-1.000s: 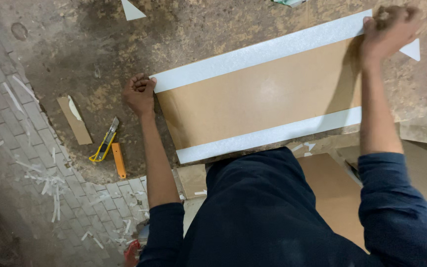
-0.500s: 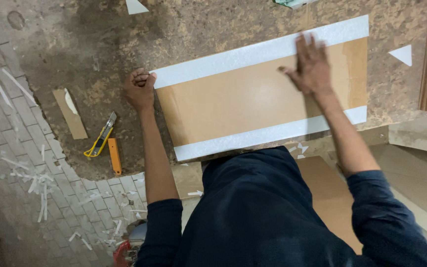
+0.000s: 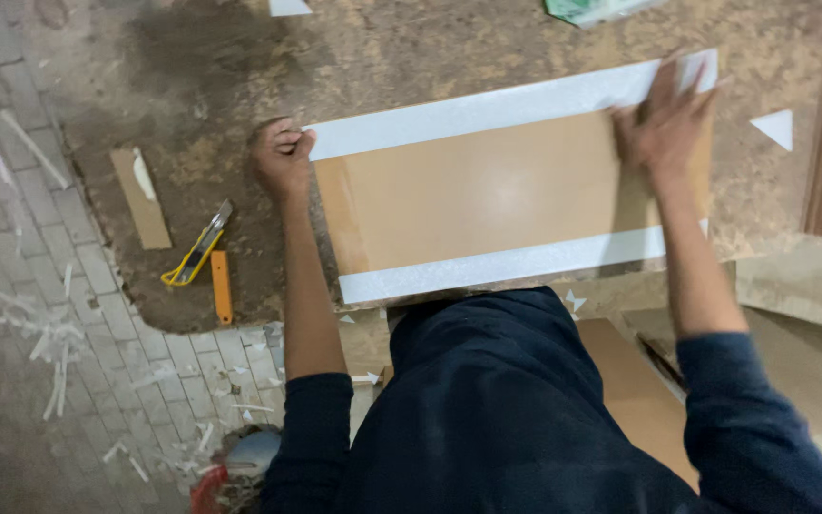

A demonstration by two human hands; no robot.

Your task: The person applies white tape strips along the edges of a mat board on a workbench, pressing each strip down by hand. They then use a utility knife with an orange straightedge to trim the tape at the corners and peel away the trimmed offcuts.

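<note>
Brown panel [image 3: 487,195] with two white tape strips lies flat on the chipboard [image 3: 430,57], just ahead of the person. Left hand [image 3: 283,157] is a closed fist at the panel's left edge. Right hand [image 3: 663,128], blurred, lies open and flat on its far right corner; yellow knife [image 3: 197,249] well left.

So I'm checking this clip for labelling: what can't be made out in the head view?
- Right hand: blurred by motion; its finger contact with the white strip is unclear.
- Near edge of the brown board: hidden by the person's dark top.
- Left hand: fist closed at the board's corner; anything inside cannot be seen.
- Green thing: cut off by the top edge.
</note>
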